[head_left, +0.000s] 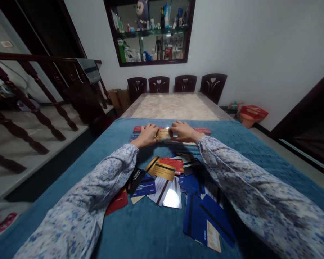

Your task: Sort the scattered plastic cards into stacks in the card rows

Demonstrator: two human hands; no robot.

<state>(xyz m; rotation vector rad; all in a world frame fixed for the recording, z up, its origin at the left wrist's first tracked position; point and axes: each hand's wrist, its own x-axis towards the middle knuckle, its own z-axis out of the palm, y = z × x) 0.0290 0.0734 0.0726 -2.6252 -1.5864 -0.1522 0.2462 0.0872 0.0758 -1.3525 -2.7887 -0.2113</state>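
Note:
My left hand and my right hand meet over a row of cards at the far side of the blue cloth. Between them is a gold card, its left end in my left fingers and its right end at the curled fingers of my right hand. Red cards and a blue card show around my hands, partly covered by them. Nearer to me lies a loose heap of bank-type cards, among them a gold card with a black stripe, a shiny silvery card and a red card.
Blue cards lie at the heap's near right. The blue cloth covers the near part of the table, with the bare marble-look top beyond. Chairs line the far end; a wooden railing runs at left.

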